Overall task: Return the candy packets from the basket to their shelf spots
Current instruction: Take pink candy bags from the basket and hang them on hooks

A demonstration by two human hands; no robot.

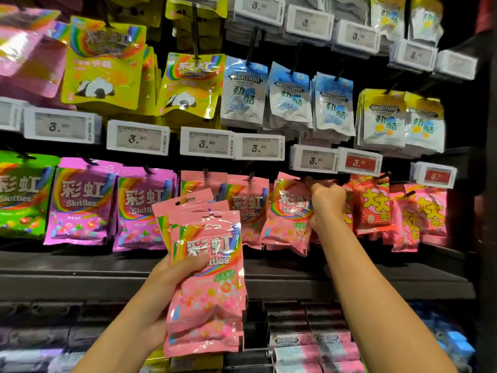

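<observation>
My left hand (174, 270) grips a fanned stack of pink Skittles packets (207, 292) in front of the shelf, thumb across the front one. My right hand (325, 203) is raised to a peg in the lower hanging row, fingers curled on the top right edge of a pink Skittles packet (287, 214) hanging there. More pink Skittles packets (247, 208) hang just left of it. The basket is not in view.
Purple Skittles (80, 203) and green Skittles (21, 195) hang to the left, red candy packets (376, 203) to the right. Yellow Skittles (102, 63) and Doublemint bags (287, 95) fill the row above. Price tags (207, 142) line the rails. A dark shelf ledge (349, 281) juts out below.
</observation>
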